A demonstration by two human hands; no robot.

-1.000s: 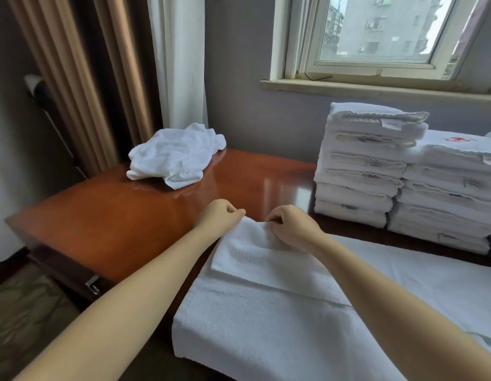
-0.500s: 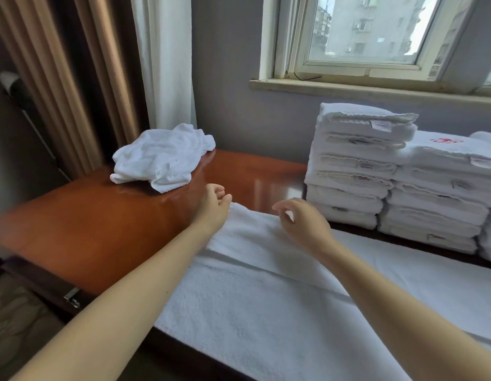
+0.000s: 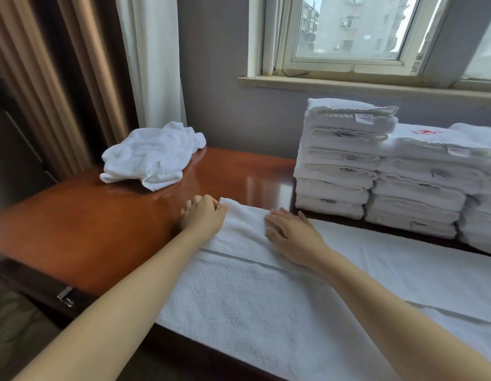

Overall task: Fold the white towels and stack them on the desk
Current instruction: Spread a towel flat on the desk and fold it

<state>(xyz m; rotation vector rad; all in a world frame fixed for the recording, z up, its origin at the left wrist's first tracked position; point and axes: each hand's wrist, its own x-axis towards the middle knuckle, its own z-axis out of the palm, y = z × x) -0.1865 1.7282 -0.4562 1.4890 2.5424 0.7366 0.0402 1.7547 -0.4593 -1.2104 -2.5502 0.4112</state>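
Your left hand (image 3: 203,217) sits curled at the far left corner of the towel (image 3: 252,298), but you cannot tell whether it pinches the cloth. Just right of it, your right hand (image 3: 292,235) lies flat on that towel with its fingers straight. The towel is spread on the desk (image 3: 87,229) beneath both hands. A crumpled towel (image 3: 153,155) lies beyond your left hand, and stacks of folded towels (image 3: 340,160) stand beyond your right.

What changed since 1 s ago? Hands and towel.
Both hands let go of the far edge of the spread towel, pinched a second ago, and moved apart. The left hand went left to its far corner, fingers curled, grip unclear. The right hand lies flat on it. The crumpled towel, folded stacks and desk unchanged.
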